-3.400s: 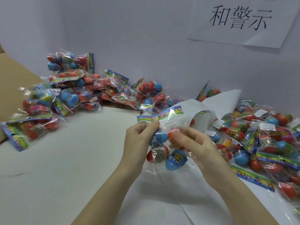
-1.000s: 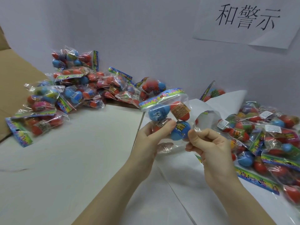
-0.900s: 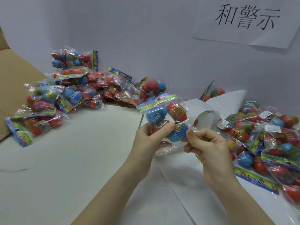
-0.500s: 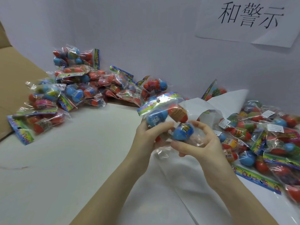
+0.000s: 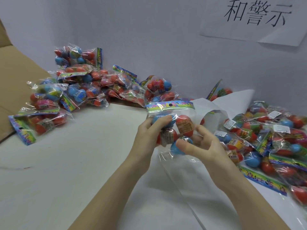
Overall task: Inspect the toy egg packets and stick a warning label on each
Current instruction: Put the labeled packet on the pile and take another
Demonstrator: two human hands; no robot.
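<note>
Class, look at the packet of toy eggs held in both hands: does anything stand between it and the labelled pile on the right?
Nothing visible does. The left hand and right hand grip the packet above the table, and only open air and a curled white sheet behind separate it from the labelled pile.

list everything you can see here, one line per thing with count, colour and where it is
held packet: one, clear bag of red and blue toy eggs with a multicoloured header, centre, in both hands
left pile of packets: many, red and blue eggs, far left by the wall, no white labels visible
right pile of packets: many, red and blue eggs, right side, several with white labels
white paper sheet: one, white, curled up behind the held packet
wall sign: one, white with black characters, top right
cardboard: brown, far left
table: white surface
left hand: grips the packet
right hand: holds the packet's lower part
</note>
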